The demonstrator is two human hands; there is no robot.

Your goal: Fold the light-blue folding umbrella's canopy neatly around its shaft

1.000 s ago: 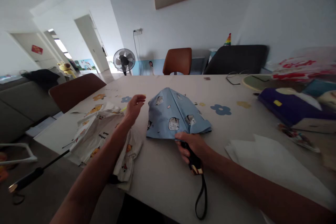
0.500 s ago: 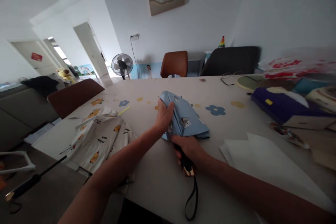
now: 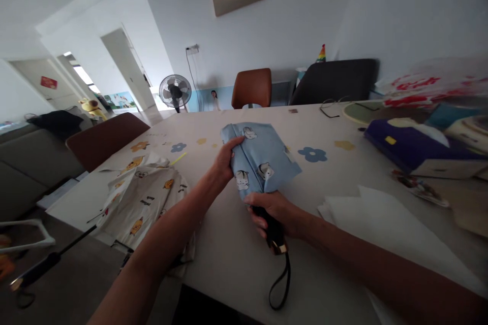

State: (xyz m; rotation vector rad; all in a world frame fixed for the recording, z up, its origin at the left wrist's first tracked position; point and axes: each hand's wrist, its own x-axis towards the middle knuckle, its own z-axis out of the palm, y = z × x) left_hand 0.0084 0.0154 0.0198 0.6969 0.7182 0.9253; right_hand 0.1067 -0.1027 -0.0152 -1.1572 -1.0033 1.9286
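Observation:
A light blue folding umbrella (image 3: 267,155) printed with small white animals is held above the table, its canopy collapsed into loose flat folds. My right hand (image 3: 272,213) is wrapped round its black handle, close to the lower edge of the cloth. A gold end cap and a black wrist strap (image 3: 280,284) hang below that hand. On the canopy's left side my left hand (image 3: 225,158) grips the folded cloth, thumb on top; its other fingers are mostly hidden. Left of my forearm lies a cream umbrella (image 3: 147,198) with yellow ducks, partly folded, its shaft jutting over the table edge.
White sheets (image 3: 381,228) lie on the right of the table (image 3: 224,284). Beyond them are a purple tissue box (image 3: 404,147), eyeglasses (image 3: 330,107) and a plastic bag (image 3: 427,84). Chairs stand around, including a brown one (image 3: 251,87); a fan (image 3: 175,92) is farther back.
The blue canopy has turned and spread flatter, showing more of its printed face. My left hand has shifted slightly left and now holds its left edge. My right hand keeps the handle.

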